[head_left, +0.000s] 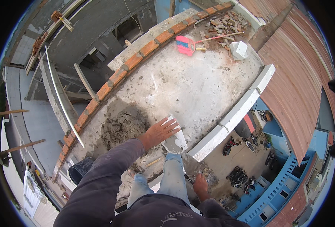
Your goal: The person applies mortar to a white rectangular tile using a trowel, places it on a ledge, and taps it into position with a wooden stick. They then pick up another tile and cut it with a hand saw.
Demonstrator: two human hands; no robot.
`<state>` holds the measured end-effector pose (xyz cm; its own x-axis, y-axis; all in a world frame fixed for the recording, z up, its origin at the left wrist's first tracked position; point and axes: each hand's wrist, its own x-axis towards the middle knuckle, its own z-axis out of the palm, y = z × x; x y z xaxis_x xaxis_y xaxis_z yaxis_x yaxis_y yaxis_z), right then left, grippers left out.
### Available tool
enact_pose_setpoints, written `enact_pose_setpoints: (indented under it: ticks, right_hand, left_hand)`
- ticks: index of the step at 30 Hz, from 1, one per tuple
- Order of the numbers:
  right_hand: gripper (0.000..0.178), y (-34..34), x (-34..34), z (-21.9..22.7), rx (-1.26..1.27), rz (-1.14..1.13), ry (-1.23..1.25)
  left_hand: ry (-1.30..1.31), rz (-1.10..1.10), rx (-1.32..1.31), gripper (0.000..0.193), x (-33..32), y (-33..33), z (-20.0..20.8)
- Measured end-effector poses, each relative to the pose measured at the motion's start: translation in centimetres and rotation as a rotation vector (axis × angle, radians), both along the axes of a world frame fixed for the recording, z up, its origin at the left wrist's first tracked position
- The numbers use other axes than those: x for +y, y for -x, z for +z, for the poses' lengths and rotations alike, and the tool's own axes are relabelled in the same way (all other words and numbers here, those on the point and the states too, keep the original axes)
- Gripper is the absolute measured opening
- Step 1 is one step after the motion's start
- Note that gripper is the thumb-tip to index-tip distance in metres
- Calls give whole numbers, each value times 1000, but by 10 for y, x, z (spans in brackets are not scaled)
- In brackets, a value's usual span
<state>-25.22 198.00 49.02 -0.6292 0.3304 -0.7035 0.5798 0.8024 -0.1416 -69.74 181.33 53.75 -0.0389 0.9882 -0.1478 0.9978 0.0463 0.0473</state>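
My left hand (158, 133) lies across a white block (177, 143) just in front of my knees. Its fingers are stretched out and slightly apart on the block's face; the thumb is hidden. Low on the right, my right hand (201, 187) is closed around what seems to be the handle of a trowel (191, 165), its grey, mortar-smeared blade pointing away from me beside my right leg. Left of my left hand, a heap of wet grey mortar (123, 128) sits on the concrete slab (190, 87).
A curved row of orange bricks (150, 47) edges the slab on the left; white blocks (228, 123) line the right edge, with a drop to a yard beyond. Rubble (228, 24), a loose white block (238, 50) and a long-handled pink dustpan (185, 46) lie far off. A black bucket (80, 170) stands left.
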Motion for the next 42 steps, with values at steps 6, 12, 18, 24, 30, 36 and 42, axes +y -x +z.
enact_pose_setpoints:
  ticks: [6,12,18,24,30,36,42]
  right_hand:
    - [33,-79,68,41,-62,37,-126]
    - [32,-12,127,20,-284,-56,-25]
    - [31,100,161,20,-290,78,35]
    - [30,218,168,-37,-293,270,75]
    - [29,305,20,-34,-283,323,125]
    - [23,299,-279,37,-180,471,278]
    - [44,270,-559,57,8,1535,153]
  left_hand:
    - [-8,-64,-210,66,6,3,-62]
    - [11,507,-291,76,-40,-71,-12]
    - [-120,1433,-510,100,-148,-159,106]
    - [-360,2208,-536,116,-296,-292,205]
    - [-682,2520,-314,115,-399,-445,257]
    - [-749,2871,-157,112,-509,-534,251]
    - [-705,3195,43,108,-602,-595,185]
